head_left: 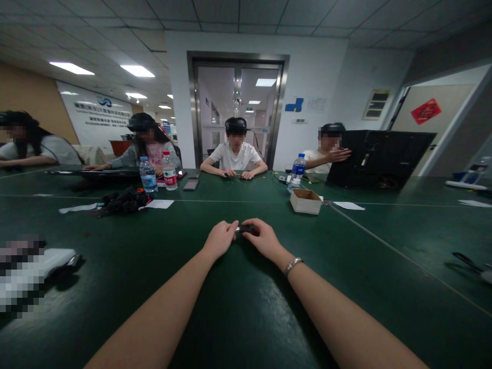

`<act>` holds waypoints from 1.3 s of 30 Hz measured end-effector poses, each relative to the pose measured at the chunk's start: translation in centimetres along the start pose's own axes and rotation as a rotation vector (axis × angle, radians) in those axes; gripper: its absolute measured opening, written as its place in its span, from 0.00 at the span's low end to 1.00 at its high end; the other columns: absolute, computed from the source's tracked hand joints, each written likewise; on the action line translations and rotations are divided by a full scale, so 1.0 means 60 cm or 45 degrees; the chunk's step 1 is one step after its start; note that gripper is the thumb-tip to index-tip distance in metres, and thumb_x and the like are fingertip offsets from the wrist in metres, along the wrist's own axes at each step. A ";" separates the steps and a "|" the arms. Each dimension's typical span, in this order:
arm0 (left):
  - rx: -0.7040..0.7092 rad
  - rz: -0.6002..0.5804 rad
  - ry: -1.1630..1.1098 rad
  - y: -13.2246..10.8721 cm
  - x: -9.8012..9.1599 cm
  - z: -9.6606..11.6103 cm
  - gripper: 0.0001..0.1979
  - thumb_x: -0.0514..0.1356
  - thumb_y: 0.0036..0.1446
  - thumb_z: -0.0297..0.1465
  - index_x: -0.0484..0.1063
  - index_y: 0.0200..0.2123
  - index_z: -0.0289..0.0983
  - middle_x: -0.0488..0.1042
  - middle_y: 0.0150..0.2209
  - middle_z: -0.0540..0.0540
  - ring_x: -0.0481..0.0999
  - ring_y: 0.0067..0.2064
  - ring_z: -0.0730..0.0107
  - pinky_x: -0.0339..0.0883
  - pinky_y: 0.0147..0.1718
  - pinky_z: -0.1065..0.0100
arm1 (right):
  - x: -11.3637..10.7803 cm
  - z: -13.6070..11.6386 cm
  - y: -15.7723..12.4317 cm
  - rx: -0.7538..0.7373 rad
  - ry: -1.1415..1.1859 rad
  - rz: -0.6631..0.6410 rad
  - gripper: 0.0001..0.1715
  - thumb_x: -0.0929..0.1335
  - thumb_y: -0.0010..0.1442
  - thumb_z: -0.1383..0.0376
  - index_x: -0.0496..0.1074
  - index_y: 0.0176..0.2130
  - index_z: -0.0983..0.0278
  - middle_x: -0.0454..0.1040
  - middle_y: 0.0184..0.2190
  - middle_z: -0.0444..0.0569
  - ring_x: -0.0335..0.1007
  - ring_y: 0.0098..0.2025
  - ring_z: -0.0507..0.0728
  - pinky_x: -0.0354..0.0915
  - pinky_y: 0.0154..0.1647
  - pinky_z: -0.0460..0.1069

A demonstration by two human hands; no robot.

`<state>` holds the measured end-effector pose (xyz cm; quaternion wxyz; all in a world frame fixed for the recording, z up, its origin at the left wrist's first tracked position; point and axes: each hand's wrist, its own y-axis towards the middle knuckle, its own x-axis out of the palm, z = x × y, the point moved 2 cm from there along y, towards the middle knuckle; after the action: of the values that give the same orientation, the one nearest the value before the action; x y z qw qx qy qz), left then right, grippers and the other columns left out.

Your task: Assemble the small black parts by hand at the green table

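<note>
Both my hands meet over the middle of the green table (246,307). A small dark object with a silvery end (243,230) lies between them. My left hand (221,240) is closed, its thumb and fingertips pinching at the silvery end. From the other side, my right hand (264,239) has its thumb and curled fingers round the dark part. What the object is exactly is too small to tell.
An open cardboard box (305,203) stands ahead to the right, near a bottle (298,166). A black bundle (125,202) and two bottles are ahead to the left. Several people sit around the table; one hand touches a large black case (378,159).
</note>
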<state>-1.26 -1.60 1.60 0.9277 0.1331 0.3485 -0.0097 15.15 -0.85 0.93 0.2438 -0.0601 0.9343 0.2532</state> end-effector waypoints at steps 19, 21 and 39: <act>-0.028 0.007 -0.012 0.001 0.002 -0.009 0.28 0.41 0.57 0.52 0.70 0.25 0.37 0.72 0.31 0.46 0.71 0.33 0.67 0.61 0.33 0.67 | 0.000 0.007 0.003 0.052 -0.006 0.019 0.15 0.69 0.49 0.68 0.73 0.40 0.63 0.74 0.39 0.47 0.69 0.36 0.52 0.66 0.41 0.50; -0.023 0.004 -0.080 0.002 0.003 -0.011 0.25 0.44 0.57 0.50 0.70 0.30 0.38 0.73 0.32 0.48 0.71 0.33 0.68 0.61 0.33 0.68 | 0.000 0.008 0.003 0.055 -0.007 0.022 0.15 0.69 0.49 0.68 0.73 0.40 0.63 0.74 0.39 0.47 0.69 0.36 0.52 0.66 0.40 0.50; -0.005 -0.025 -0.149 0.005 0.009 -0.016 0.15 0.51 0.56 0.43 0.70 0.36 0.41 0.74 0.34 0.49 0.71 0.36 0.69 0.62 0.35 0.69 | -0.001 0.003 0.002 0.063 0.009 0.034 0.15 0.69 0.49 0.68 0.72 0.40 0.63 0.74 0.38 0.47 0.69 0.35 0.52 0.67 0.40 0.49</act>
<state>-1.40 -1.01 0.63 0.9466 0.1271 0.2950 -0.0258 15.24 -0.67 0.86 0.2387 -0.0424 0.9418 0.2328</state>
